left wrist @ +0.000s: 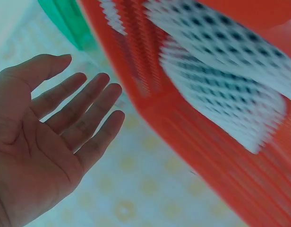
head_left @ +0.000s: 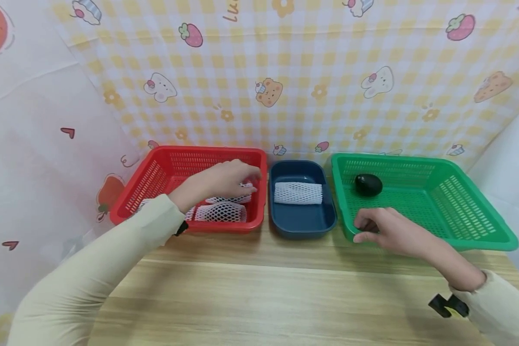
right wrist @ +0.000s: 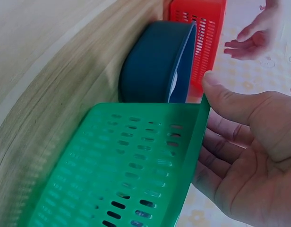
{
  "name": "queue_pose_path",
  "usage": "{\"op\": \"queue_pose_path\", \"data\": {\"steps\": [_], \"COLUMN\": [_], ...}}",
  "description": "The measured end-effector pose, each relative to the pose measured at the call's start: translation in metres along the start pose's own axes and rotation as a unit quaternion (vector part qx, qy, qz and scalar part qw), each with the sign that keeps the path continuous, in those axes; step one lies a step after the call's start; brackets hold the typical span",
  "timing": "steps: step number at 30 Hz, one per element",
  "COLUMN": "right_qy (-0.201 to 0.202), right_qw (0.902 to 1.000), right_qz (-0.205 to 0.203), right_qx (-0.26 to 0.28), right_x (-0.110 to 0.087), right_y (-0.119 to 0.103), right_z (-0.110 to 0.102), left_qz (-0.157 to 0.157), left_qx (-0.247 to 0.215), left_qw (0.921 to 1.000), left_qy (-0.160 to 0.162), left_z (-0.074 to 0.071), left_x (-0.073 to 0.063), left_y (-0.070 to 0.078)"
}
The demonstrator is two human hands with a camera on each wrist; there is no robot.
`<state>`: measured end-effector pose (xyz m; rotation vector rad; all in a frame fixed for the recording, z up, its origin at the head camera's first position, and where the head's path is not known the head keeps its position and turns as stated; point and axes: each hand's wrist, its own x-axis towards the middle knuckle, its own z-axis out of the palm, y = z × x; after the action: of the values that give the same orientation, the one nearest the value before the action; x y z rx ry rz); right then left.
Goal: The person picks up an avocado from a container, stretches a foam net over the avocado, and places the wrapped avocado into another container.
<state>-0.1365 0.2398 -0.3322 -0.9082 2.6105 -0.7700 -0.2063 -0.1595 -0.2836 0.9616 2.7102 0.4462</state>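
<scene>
My left hand (head_left: 231, 178) hovers over the red basket (head_left: 259, 226) with relaxed fingers and nothing in them; the left wrist view shows its bare palm (left wrist: 37, 156). White foam net sleeves (head_left: 221, 212) lie in that basket. Another foam net sleeve (head_left: 298, 193) rests in the dark blue tub (head_left: 302, 223). At the green basket's (head_left: 458, 192) near left corner is my right hand (head_left: 389, 230), its loosely bent fingers inside the rim and thumb at the rim's edge (right wrist: 226, 97). No held thing shows there. A glossy black oval fruit or vegetable (head_left: 368, 185) lies farther back in the green basket.
The blue tub stands between the red and green baskets on a wooden table (head_left: 264, 298). Behind them hangs a yellow checked cloth (head_left: 302, 86). Bare wood shows along the near side.
</scene>
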Motion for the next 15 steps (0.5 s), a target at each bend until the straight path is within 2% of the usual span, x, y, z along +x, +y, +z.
{"op": "queue_pose_path", "data": {"steps": [4, 9, 12, 15], "right_qy": [0.000, 0.003, 0.004, 0.006], "right_qw": [1.0000, 0.9998, 0.9998, 0.9998], "right_qz": [-0.007, -0.019, -0.020, -0.019], "right_qx": [0.005, 0.005, 0.003, 0.000], "right_x": [0.000, -0.001, -0.002, -0.002], "right_y": [0.001, 0.002, 0.002, 0.003], "right_z": [0.000, 0.001, 0.000, 0.001], "left_qz": [0.024, 0.065, 0.074, 0.068], "left_qx": [0.007, 0.048, 0.071, 0.075], "left_qw": [0.9997, 0.9961, 0.9925, 0.9913], "left_qy": [-0.009, -0.036, -0.066, -0.083], "left_z": [0.011, 0.038, 0.058, 0.077], "left_x": [0.010, 0.019, 0.022, 0.023], "left_y": [0.029, 0.063, 0.076, 0.080]}}
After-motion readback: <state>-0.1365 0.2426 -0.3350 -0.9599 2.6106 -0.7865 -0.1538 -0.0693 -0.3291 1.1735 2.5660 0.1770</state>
